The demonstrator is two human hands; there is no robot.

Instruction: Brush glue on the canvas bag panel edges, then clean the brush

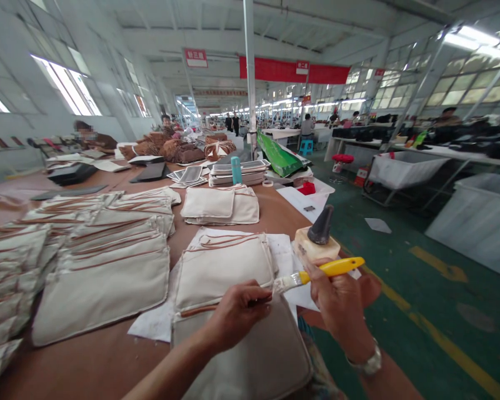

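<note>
Near the right edge of the desk (83,361), the right hand (337,300) grasps a yellow-handled paintbrush (336,268), bristles beside the left hand (239,308), whose grip pinches a cream panel (266,350).

Before me, toward the right edge of the counter (87,366), the front pouches (220,275) overlap one another, sheets of paper (152,325) beneath them. My left hand (244,305) is over them; my right hand (337,297), to its right, holds a brush (337,268), bristles just beside my left fingertips. Behind the right hand, at the right edge, sits a tub (312,244) with a cone (320,225) on top. Rows of pouches (108,294) lie along the counter's left side. Behind the front pouches is another pile (210,203); behind that, a bottle (235,169) stands before stacked panels (252,168). Bundles (181,150) lie toward the far edge. Beyond the right edge, bins (479,216) stand on the floor (408,305).
</note>
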